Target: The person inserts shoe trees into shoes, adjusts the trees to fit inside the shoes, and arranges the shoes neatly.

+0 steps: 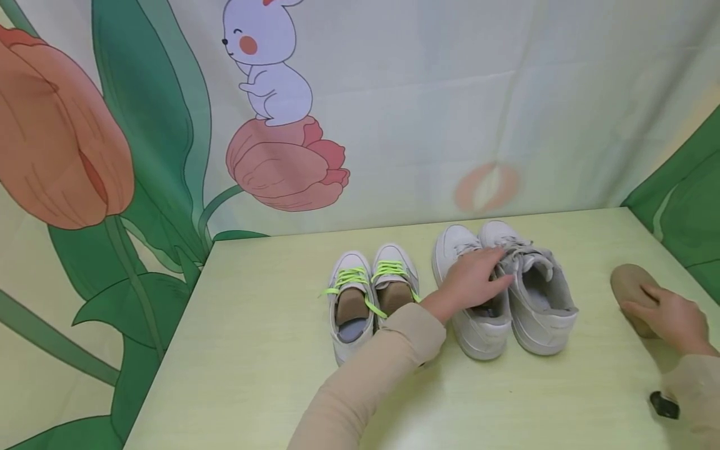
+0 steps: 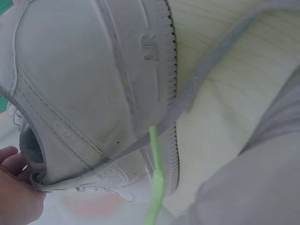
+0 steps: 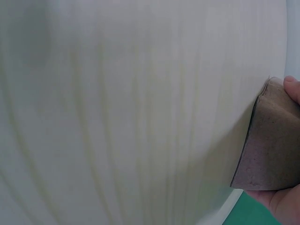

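In the head view my left hand (image 1: 475, 281) reaches over the left shoe of a large white pair, its fingers across the tongue and laces. That large white shoe (image 1: 484, 337) is partly covered by the hand; its mate, the right white shoe (image 1: 542, 325), stands beside it. In the left wrist view the fingers (image 2: 14, 164) are at the opening of the shoe (image 2: 70, 93). Off to the right, my right hand (image 1: 675, 319) grips a brown moulded shoe insert (image 1: 632, 284), thumb on one side and fingers on the other. The right wrist view shows the insert (image 3: 272, 140) over the pale tabletop.
A smaller white pair with green laces, a left shoe (image 1: 351, 281) and a right shoe (image 1: 394, 269), stands left of the large pair, brown pieces inside. My left sleeve (image 1: 371, 375) passes over its heels. A printed cloth (image 1: 394, 125) hangs behind the pale table (image 1: 253, 350).
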`<state>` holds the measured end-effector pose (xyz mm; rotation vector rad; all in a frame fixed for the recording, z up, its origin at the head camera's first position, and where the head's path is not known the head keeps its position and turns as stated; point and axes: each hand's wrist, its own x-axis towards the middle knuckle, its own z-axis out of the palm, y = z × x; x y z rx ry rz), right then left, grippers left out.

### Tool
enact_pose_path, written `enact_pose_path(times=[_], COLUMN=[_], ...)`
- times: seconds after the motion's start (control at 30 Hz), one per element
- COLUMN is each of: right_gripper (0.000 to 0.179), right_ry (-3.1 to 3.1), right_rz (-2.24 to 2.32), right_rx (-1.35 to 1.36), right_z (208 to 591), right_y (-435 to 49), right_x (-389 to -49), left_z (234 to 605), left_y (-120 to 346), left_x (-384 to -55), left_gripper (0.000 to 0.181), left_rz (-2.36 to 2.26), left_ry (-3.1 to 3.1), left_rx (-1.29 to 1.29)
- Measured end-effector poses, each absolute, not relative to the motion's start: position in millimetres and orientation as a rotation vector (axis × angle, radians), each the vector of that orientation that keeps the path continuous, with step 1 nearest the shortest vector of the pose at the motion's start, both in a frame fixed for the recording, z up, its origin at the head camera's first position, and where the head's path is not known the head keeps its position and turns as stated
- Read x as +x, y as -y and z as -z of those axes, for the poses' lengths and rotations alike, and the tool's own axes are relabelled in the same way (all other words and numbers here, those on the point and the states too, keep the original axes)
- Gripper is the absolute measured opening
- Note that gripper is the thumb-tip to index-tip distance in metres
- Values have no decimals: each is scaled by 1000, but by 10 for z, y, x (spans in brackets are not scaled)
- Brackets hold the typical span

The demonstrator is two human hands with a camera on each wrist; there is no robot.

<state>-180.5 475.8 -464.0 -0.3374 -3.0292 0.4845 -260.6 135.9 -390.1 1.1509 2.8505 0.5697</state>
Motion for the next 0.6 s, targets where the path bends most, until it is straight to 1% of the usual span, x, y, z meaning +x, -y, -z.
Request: enact_pose_path(times=[0.37, 0.6], right_gripper=[79, 79], right_ry=[3052, 3056], right_rz=[-508, -505], right_rx=[-395, -398], right_z=[4674, 4661], right_y=[-4783, -4784], right_x=[-1830, -1839], left_z=[3844, 3831], left_y=[-1479, -1576], left_x=[-2643, -2648], left_gripper=[50, 48], left_rz=[-520, -501], left_ry=[-2822, -2814], left_rx=[1194, 1150])
